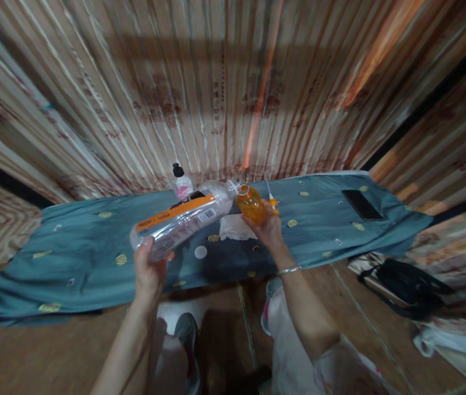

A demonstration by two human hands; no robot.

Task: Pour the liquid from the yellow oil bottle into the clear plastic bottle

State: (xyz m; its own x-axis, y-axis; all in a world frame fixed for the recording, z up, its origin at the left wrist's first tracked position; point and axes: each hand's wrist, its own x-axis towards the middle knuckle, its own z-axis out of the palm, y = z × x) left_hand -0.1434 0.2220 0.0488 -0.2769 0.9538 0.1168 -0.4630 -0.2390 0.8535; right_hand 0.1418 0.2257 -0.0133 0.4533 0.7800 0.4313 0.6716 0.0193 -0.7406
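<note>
My left hand (151,269) is closed around the base of a large clear plastic bottle (183,219) with an orange and white label. The bottle is tilted, its neck pointing right and slightly up. Its mouth is at the open top of a small orange bottle (250,205), which my right hand (269,227) grips and leans to the left. Whether the two rims touch, or liquid runs between them, I cannot make out. An orange-and-white pump top (273,202) with a thin tube lies just behind my right hand. A white cloth (237,227) lies beneath the bottles.
A green patterned cloth (93,241) covers the long table. On it are a clear bottle with a black cap (182,184), a white disc (200,252) and a black phone (362,204). A black bag (409,285) sits at the right. A striped curtain (200,82) hangs behind.
</note>
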